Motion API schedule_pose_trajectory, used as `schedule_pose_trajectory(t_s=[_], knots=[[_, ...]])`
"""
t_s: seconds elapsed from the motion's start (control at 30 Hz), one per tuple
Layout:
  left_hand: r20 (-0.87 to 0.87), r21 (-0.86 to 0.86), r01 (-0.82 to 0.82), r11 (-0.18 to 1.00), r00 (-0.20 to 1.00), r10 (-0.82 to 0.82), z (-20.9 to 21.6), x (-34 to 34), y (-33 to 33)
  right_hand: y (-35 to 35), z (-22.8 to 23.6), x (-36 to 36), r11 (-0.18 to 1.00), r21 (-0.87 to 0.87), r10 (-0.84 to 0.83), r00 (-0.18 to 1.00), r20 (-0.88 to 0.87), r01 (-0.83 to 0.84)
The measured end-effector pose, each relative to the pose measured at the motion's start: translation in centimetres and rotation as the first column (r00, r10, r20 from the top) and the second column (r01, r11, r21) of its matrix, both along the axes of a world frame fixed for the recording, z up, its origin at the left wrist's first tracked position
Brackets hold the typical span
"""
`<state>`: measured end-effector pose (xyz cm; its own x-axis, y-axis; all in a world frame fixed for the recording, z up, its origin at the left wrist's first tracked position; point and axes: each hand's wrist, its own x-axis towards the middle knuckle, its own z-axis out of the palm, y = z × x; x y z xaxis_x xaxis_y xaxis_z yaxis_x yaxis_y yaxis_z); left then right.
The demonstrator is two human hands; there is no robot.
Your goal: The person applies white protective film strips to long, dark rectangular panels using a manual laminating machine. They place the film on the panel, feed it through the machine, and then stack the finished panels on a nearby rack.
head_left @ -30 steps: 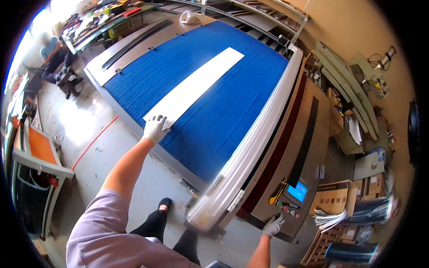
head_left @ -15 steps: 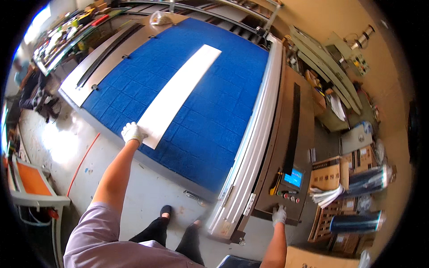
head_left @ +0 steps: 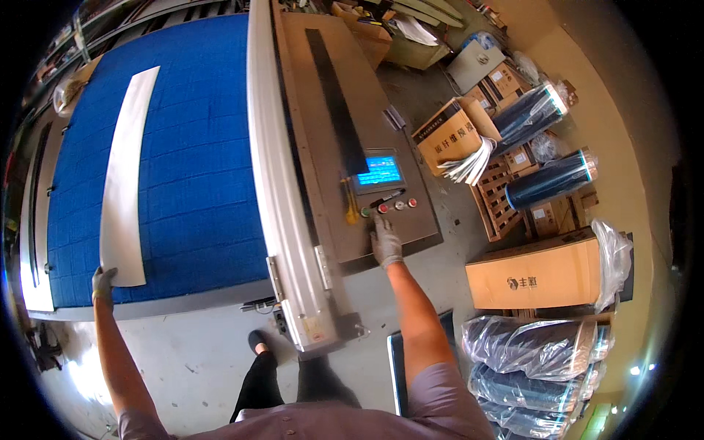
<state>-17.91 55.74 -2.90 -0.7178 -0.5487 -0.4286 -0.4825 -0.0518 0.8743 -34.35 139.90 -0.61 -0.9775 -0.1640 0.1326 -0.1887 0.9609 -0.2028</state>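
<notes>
Gripped or merely touched (which cannot be told) by the left hand at one near corner, the white strip on the blue surface is judged light, bendable, best held by its edges.

A cardboard box sits near plastic-wrapped rolls and a wooden pallet.

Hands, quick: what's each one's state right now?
Left hand: at the near end of the white strip; grip unclear.
Right hand: open, seemingly empty, by the left red button.
</notes>
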Motion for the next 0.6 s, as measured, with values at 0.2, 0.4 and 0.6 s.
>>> schedule_pose_trajectory(t_s=[0.2, 0.4, 0.6], knots=[[-0.376, 0.725, -0.118, 0.679, 0.758, 0.533, 3.2, 2.5, 12.2, -1.3, -0.6, -2.2, 0.998, 0.066, 0.002, 0.999, -0.043, 0.001], [-0.233, 0.874, -0.296, 0.386, 0.441, 0.866, -0.6, 0.3, 20.8, -2.5, -0.6, -2.5, 0.999, 0.017, -0.031, 0.999, -0.026, 0.031], [-0.2, 0.808, -0.295, 0.51, 0.677, 0.708, -0.9, -4.5, 24.8, -2.1, 0.4, -2.9, 1.0, -0.012, 0.015, 0.997, -0.071, -0.016]])
